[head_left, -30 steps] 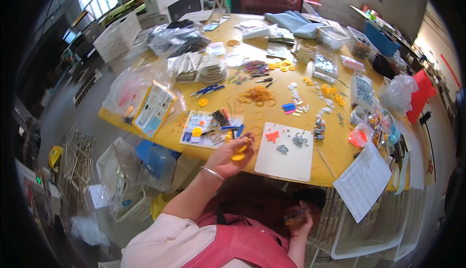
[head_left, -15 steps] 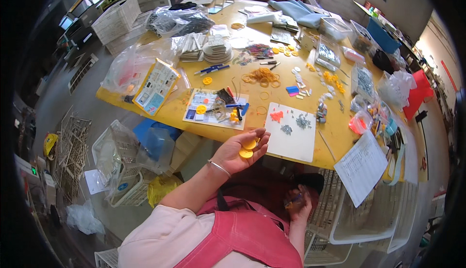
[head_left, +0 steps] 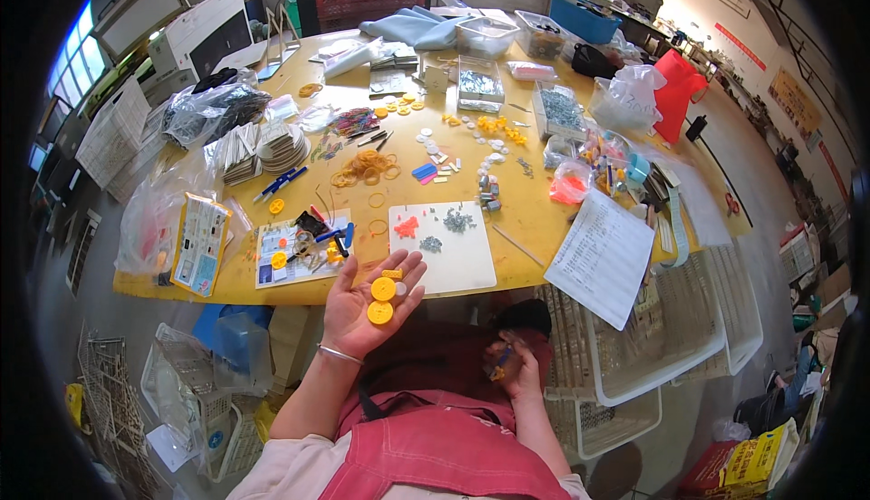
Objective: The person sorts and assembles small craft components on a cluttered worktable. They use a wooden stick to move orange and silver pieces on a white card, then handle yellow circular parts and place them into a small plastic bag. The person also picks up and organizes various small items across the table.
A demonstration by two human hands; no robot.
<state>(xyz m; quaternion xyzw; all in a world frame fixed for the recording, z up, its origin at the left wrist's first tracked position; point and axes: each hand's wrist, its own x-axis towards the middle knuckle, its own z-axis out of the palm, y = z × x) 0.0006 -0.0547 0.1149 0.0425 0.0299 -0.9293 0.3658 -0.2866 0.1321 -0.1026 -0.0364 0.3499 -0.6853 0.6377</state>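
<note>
Left fingers [head_left: 414,269] spread loosely open, facing up; 2 yellow discs [head_left: 382,290] and another yellow piece [head_left: 391,274] lie unpinched at their base. Right fingers [head_left: 522,361] curl around a small blurred item [head_left: 498,369].

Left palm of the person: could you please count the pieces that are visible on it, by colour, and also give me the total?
Yellow round pieces: 3
White round piece: 1
Total visible on the left hand: 4

Yellow table [head_left: 535,221]: white board [head_left: 464,260], rubber bands [head_left: 365,168], blue pens [head_left: 280,183], light-blue cloth [head_left: 417,31], thin stick [head_left: 518,245] near board.
</note>
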